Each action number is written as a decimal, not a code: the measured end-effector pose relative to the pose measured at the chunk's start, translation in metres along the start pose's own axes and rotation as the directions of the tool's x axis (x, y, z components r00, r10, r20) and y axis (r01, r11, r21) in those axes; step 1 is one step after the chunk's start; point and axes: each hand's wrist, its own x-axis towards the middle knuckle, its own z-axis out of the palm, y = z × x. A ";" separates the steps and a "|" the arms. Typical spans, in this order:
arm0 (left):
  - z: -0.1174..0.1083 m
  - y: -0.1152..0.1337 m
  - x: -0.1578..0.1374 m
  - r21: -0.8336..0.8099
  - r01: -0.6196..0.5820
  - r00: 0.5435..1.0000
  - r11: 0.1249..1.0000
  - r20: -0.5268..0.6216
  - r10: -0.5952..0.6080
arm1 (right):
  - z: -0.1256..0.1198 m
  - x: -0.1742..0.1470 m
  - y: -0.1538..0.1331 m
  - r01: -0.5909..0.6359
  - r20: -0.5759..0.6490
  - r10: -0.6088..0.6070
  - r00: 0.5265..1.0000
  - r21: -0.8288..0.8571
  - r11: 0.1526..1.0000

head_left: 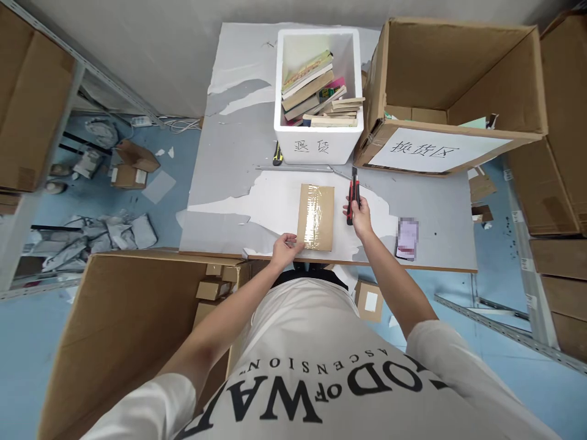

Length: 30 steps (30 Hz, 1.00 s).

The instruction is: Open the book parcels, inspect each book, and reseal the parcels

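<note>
A small flat cardboard box [316, 218] lies on the table near its front edge, with shiny clear tape running down its middle. My left hand [285, 249] is at its lower left corner, fingers bent and gripping the edge. A red and black utility knife [353, 198] is in my right hand [359, 215], to the right of the box and apart from it. The knife points away from me, toward the back of the table; how far its blade is out I cannot tell.
Behind the box stand a white foam bin [316, 143] of books and a large open carton [440, 150]. A yellow and black cutter [277, 154] lies by the bin. A phone [406, 238] rests at right. Below left, a big carton [151, 263] holds small boxes.
</note>
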 end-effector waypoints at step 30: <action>-0.045 0.063 0.083 0.085 -0.180 0.978 0.980 -0.095 0.188 | -0.026 -0.025 -0.013 -0.149 -0.018 0.154 0.988 0.165 0.975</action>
